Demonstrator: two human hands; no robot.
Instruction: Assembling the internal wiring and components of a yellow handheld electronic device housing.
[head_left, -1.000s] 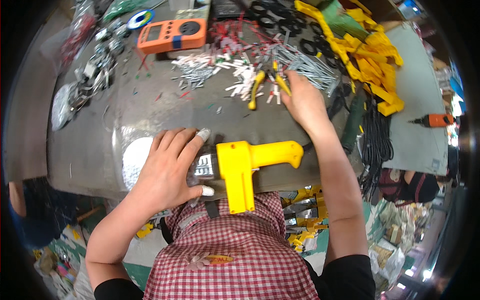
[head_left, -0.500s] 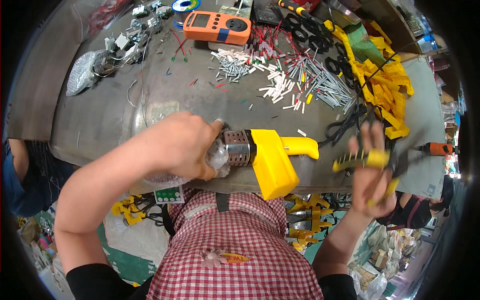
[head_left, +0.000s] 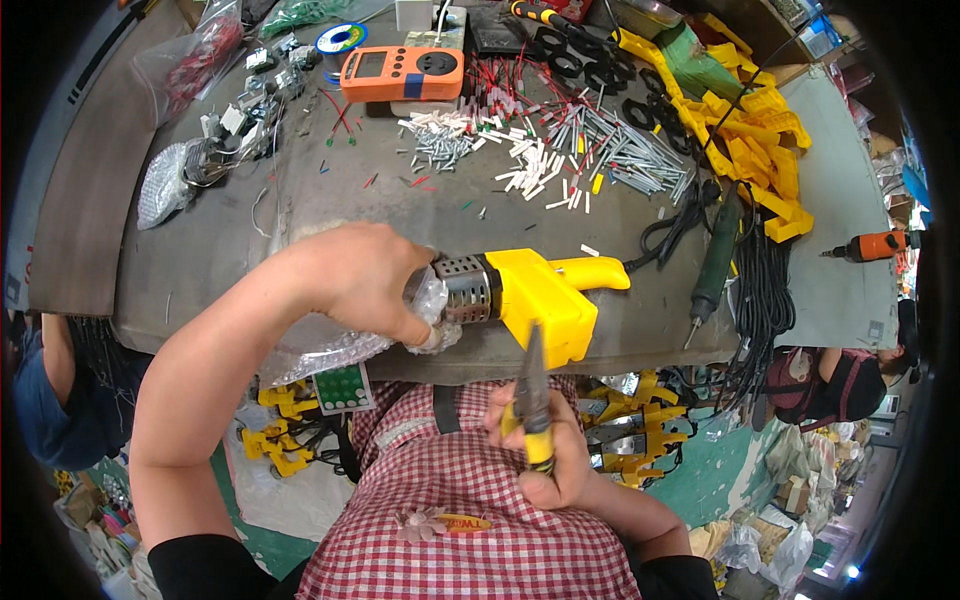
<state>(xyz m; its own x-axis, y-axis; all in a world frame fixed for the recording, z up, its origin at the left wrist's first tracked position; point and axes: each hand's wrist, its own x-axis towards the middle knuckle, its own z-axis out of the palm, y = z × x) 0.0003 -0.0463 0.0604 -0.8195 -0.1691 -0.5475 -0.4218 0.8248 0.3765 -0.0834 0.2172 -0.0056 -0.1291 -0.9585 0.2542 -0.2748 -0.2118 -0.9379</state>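
My left hand (head_left: 362,282) grips a clear plastic bag (head_left: 330,345) pressed against the perforated metal nozzle of a yellow heat gun (head_left: 535,293) lying at the near edge of the grey workbench (head_left: 200,250). My right hand (head_left: 545,440) is down in front of my checked shirt, shut on yellow-handled pliers (head_left: 533,395) whose closed tips point up toward the gun's handle.
Further back lie an orange meter (head_left: 402,72), several cut wire pieces and white sleeves (head_left: 545,150), a pile of yellow plastic parts (head_left: 760,130), a green rotary tool (head_left: 712,270) with black cable, and an orange drill (head_left: 870,245). Bagged parts (head_left: 180,175) sit at the left.
My right hand has brought the pliers from the right side of the bench in to my chest, tips up. My left hand stays on the bag at the gun's nozzle.
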